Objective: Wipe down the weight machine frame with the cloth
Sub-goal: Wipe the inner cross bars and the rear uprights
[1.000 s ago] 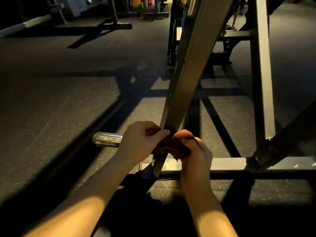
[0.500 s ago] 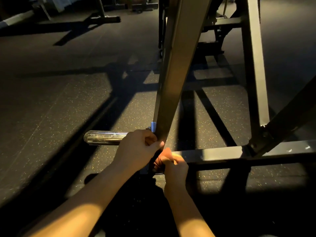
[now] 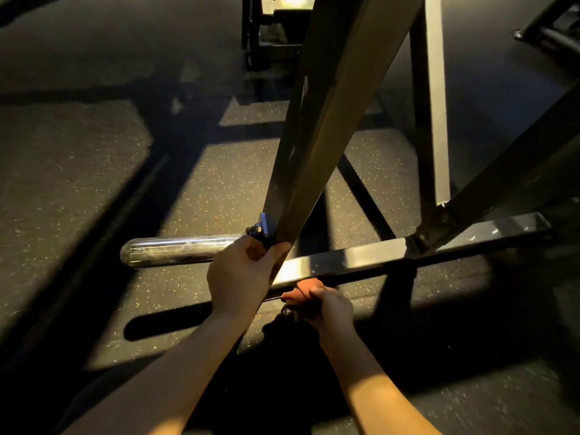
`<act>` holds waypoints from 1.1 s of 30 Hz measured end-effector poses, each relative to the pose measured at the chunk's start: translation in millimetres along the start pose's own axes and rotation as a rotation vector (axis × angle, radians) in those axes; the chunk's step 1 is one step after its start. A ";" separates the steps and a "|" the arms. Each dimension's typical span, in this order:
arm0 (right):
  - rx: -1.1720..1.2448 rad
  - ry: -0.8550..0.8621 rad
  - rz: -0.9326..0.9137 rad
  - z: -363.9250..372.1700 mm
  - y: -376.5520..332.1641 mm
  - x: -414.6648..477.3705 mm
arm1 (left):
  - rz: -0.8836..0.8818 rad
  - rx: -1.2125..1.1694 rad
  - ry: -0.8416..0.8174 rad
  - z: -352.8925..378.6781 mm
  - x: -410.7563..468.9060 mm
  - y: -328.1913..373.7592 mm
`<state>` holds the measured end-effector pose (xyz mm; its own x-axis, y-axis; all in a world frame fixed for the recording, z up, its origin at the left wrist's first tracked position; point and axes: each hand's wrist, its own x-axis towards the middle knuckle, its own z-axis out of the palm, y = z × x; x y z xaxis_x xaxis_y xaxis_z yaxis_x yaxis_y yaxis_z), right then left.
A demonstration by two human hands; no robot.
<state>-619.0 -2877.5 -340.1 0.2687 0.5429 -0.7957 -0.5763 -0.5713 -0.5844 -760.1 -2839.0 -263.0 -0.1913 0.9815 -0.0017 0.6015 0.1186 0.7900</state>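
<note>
Beside the chrome peg [image 3: 175, 252], the left hand [image 3: 241, 274] grips the slanted post [image 3: 320, 136].

Dim interior under warm, low light. Hard-edged shadows of the frame [image 3: 329, 120] stripe the floor [image 3: 204, 189]. The peg [image 3: 175, 251] throws its shadow toward the camera. Glare marks the bar [image 3: 361, 259]. Corners sink to near black. Wide-angle stretch shows toward the edges, where floor speckle smears. Fine detail is soft throughout.

Frame centre: left grip [image 3: 241, 274] clasps the foot of the slanted post [image 3: 320, 120]; beside it, right grip [image 3: 326, 304] holds a reddish cloth [image 3: 306, 285] at the crossbar [image 3: 361, 259].
</note>
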 end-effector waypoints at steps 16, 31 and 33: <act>-1.212 -0.114 -1.050 -13.6 16.9 127.1 | -0.101 0.081 0.137 44.2 -30.2 -12.1; -1.370 0.104 -1.489 -172.0 -54.7 235.5 | 0.125 0.553 -0.060 205.2 -45.4 -95.0; -1.323 0.184 -1.460 -151.9 -41.4 222.6 | 0.120 0.541 -0.072 209.4 -42.4 -101.2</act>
<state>-418.1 -2826.5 -517.1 0.0355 0.9315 0.3621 0.9280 0.1038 -0.3579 -650.5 -2861.2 -471.2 -0.0546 0.9984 0.0124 0.9317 0.0465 0.3602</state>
